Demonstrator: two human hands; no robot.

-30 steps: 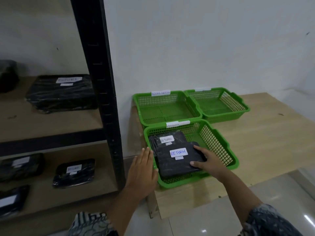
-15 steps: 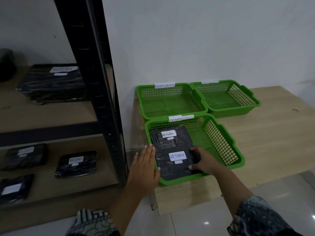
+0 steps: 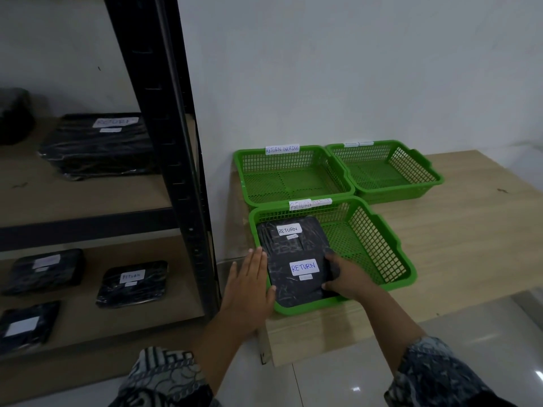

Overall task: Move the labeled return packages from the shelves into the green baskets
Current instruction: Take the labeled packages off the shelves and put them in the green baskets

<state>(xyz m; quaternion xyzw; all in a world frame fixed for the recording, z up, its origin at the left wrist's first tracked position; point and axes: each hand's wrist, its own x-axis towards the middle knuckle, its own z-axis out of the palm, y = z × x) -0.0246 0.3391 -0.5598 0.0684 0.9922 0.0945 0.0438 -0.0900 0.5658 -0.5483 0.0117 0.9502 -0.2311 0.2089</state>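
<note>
A black, plastic-wrapped package [image 3: 296, 282] with a white label [image 3: 304, 266] reading RETURN in blue is seen lying in the basket [image 3: 379, 248], toward its 7 o'clock corner, overlapping a second package [image 3: 291, 242] at 12 o'clock. Its 3 o'clock edge is gripped by the curled right hand [image 3: 348, 282]. The left hand [image 3: 249, 289] is held flat, fingers straight and together, at the 9 o'clock edge.

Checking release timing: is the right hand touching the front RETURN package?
Touching. Head view: right hand curls over the right edge of the front package, no gap.
</note>
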